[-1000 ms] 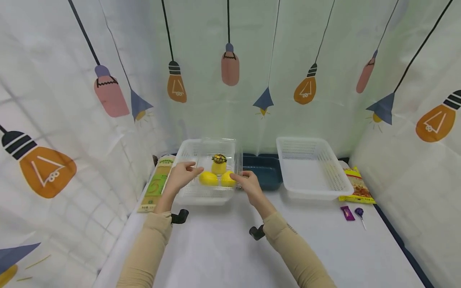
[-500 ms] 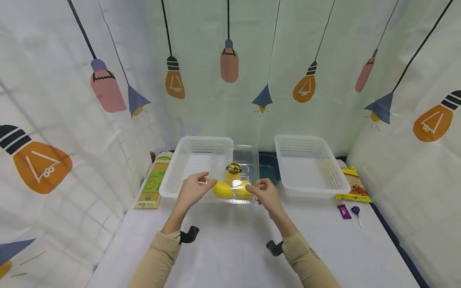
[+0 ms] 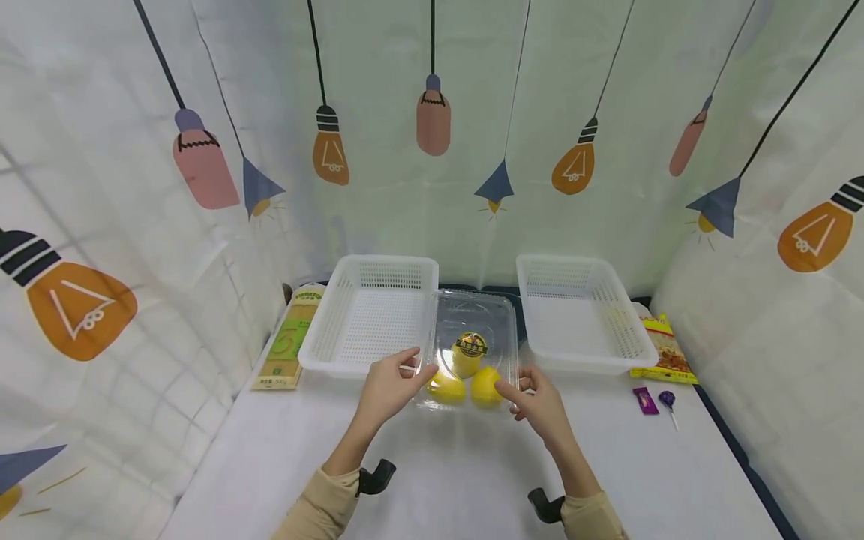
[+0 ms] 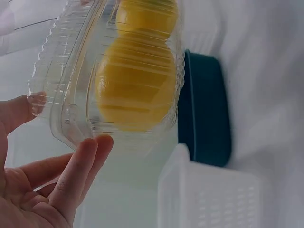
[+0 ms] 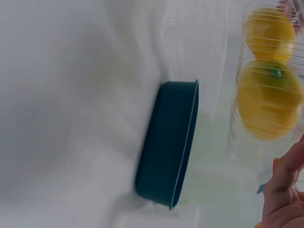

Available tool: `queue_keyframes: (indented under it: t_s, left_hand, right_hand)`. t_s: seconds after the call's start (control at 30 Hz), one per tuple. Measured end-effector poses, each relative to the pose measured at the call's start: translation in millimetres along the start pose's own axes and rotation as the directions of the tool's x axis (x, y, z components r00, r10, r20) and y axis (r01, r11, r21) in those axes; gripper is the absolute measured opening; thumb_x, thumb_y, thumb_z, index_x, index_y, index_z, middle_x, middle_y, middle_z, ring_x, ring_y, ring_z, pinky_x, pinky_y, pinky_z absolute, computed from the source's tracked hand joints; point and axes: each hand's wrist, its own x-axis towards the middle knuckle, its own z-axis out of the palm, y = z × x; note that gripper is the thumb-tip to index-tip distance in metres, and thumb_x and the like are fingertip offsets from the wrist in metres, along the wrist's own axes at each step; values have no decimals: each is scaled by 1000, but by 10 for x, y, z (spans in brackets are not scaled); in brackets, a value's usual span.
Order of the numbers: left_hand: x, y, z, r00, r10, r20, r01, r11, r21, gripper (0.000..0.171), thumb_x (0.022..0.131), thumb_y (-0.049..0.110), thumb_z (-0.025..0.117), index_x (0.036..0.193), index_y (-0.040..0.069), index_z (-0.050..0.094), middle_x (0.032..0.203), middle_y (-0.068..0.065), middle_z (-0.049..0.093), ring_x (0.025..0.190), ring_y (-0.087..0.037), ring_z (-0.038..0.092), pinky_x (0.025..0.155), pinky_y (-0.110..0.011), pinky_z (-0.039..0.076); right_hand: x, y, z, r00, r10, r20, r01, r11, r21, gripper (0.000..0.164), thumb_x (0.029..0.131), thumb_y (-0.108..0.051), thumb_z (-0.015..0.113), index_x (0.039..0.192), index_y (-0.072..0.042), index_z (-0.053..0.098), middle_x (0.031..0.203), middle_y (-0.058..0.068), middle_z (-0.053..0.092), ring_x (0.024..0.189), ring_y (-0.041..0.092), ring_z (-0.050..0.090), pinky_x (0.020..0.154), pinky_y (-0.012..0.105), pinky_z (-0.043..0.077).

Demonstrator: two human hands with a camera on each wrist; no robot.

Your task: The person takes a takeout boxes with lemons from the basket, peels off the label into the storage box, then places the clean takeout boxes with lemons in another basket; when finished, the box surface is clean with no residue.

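Observation:
A clear plastic clamshell box with a round black-and-gold label is held in the air above the table, between both hands. Inside are yellow fruits that look like lemons, up to three showing. My left hand pinches the box's left edge between thumb and fingers; the left wrist view shows the thumb on the ridged lid and fingertips under the rim. At the opposite edge my right hand grips the box, its thumb toward me. Only part of that hand enters the right wrist view.
White slotted baskets stand behind, one left and one right, with a dark teal bin between them. A green-and-tan packet lies far left. At right are a yellow snack bag, a purple candy and a lollipop.
Both hands have carried the box from over the left basket rightward and toward the person. It now hangs in front of the gap between the baskets, and the left basket's inside shows.

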Motion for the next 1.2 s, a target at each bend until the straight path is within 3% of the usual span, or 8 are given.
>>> queue_keyframes:
  t_s: [0.27, 0.43, 0.53, 0.87, 1.2]
  left_hand:
    - [-158, -124, 289, 998, 47, 36, -45, 997, -66, 61, 85, 39, 74, 131, 0, 62, 106, -17, 73, 88, -23, 77, 64, -25, 58]
    - [-243, -207, 411, 996, 61, 63, -58, 997, -45, 65, 85, 40, 75, 132, -3, 60, 109, -20, 72, 91, -27, 75, 67, -29, 60]
    - [-315, -265, 469, 994, 43, 101, -41, 999, -24, 67, 84, 42, 75, 132, -3, 60, 112, -20, 71, 95, -29, 75, 70, -32, 61]
    - [-516, -508, 667, 988, 6, 154, 7, 996, -89, 69, 85, 37, 75, 133, -8, 56, 112, -22, 70, 94, -31, 76, 69, -31, 61]
    - [-529, -639, 778, 985, -6, 174, 22, 996, -91, 72, 86, 39, 74, 133, -11, 54, 113, -24, 69, 93, -32, 76, 70, -32, 61]
  right_hand:
    - [-225, 163, -131, 1000, 25, -18, -26, 997, -78, 55, 80, -37, 80, 121, -7, 59, 90, 8, 61, 65, 16, 63, 59, 25, 55]
    - [-295, 287, -142, 999, 43, -19, -46, 982, -183, 62, 81, -44, 78, 125, -5, 59, 92, 8, 65, 65, 14, 65, 59, 24, 55]
    - [-339, 378, -139, 997, 76, -16, -77, 966, -248, 65, 81, -49, 76, 127, -5, 59, 92, 6, 68, 65, 13, 66, 58, 24, 53]
    - [-439, 589, -109, 993, 120, 21, -104, 921, -374, 67, 85, -50, 71, 129, 0, 59, 87, 3, 70, 63, 10, 62, 55, 26, 45]
    - [-432, 716, -66, 995, 95, 37, -73, 917, -392, 68, 86, -48, 71, 128, 3, 59, 86, 4, 70, 62, 9, 62, 54, 25, 46]
